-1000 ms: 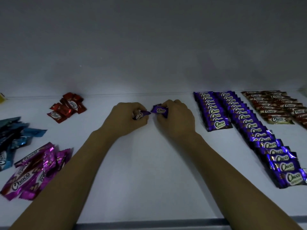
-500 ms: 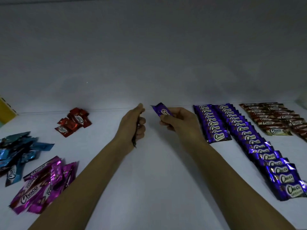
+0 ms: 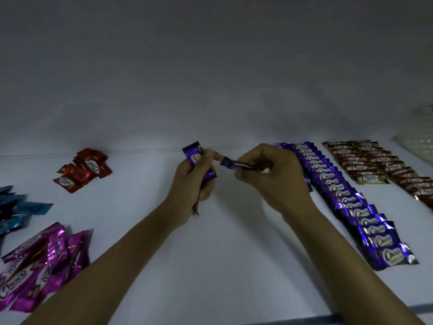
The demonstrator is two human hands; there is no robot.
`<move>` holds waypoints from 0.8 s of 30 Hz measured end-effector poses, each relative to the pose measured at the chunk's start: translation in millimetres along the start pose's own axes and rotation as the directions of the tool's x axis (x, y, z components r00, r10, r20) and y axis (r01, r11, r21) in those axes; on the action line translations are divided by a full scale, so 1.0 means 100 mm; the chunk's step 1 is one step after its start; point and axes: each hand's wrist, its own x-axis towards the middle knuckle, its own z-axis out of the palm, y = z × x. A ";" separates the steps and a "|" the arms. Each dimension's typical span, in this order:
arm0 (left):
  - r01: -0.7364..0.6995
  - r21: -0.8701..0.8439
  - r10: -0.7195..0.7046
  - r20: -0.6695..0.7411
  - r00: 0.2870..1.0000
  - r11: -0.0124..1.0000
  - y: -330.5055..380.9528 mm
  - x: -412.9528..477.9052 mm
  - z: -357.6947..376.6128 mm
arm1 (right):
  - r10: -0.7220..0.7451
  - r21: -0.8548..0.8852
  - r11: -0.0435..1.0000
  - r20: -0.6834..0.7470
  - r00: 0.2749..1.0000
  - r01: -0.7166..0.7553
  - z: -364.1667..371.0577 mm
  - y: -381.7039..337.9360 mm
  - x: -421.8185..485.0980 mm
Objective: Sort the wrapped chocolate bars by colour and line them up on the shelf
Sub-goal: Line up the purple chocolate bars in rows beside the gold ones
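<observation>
We hold one purple bar standing up in our left hand, with the fingers curled round it. Our right hand pinches a second purple bar lying sideways, and both hands are close together over the middle of the white shelf, arms stretched forward. The purple rows and brown rows lie on the right, and the red pile, blue pile and pink pile on the left.
</observation>
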 end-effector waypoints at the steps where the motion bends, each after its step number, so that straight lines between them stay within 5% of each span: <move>1: -0.001 -0.019 0.002 0.010 1.000 1.000 0.01 0.00 0.01 | -0.038 -0.097 0.995 -0.016 0.999 0.037 -0.11 0.04 -0.10; 6: 0.000 0.134 -0.009 0.061 0.998 0.991 0.02 -0.06 0.13 | -0.088 -0.451 0.887 0.039 0.995 0.096 -0.44 0.41 -0.73; 13: -0.069 0.525 -0.055 0.218 0.974 0.849 -0.13 -0.16 0.20 | -0.022 -0.398 0.918 -0.032 0.999 0.008 -0.66 0.39 -0.96; 19: -0.057 0.550 -0.065 0.200 0.978 0.833 -0.14 -0.13 0.14 | 0.036 -0.642 0.752 0.262 0.964 0.146 -0.66 0.37 -0.79; 24: -0.098 0.573 -0.078 0.275 0.958 0.814 -0.17 -0.12 0.12 | 0.028 -0.725 0.681 0.167 0.986 0.104 -0.77 0.39 -0.60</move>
